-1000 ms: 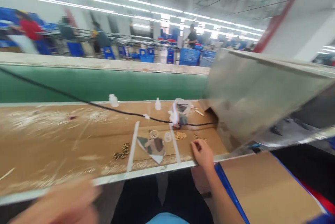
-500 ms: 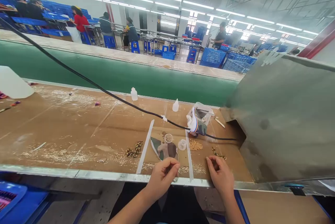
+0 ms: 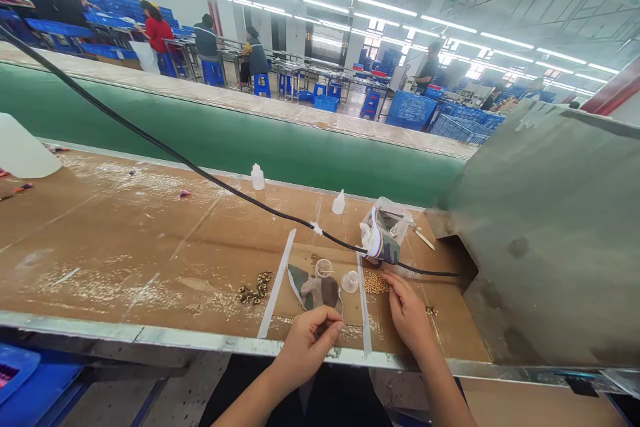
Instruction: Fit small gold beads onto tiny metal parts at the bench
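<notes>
Tan beads [image 3: 375, 283] lie heaped on the table [image 3: 165, 214], just beside a white tape strip [image 3: 366, 324]. The right hand [image 3: 411, 316] has its fingertips at the heap's edge (pinching or not, I cannot tell); a light touch should avoid scattering. The left hand's [image 3: 311, 340] thumb and forefinger press together, any contents too small to see.

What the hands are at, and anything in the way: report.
Left hand pinched beside camouflage piece, any contents too small to tell. Right hand at pile of tan bits. Black cable crosses just beyond the pile.
</notes>
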Motion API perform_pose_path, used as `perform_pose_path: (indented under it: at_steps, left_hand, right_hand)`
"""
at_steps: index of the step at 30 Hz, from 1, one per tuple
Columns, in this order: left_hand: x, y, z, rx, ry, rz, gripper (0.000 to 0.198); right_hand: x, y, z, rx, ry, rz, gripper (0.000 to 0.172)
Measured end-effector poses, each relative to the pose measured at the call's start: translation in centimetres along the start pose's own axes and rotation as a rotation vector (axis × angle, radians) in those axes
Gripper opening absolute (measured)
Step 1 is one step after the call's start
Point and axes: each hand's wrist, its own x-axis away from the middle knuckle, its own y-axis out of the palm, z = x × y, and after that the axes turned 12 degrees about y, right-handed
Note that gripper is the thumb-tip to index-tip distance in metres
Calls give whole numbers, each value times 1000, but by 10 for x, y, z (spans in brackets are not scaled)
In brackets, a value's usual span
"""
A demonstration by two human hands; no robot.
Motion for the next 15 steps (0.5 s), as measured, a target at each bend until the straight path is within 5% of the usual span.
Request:
perform_pose_path:
  at_steps: [15]
  left_hand:
    - [-3, 0, 2, 15, -16, 1, 24]
  right_hand:
    - [9, 38, -12, 179, -65, -208, 54]
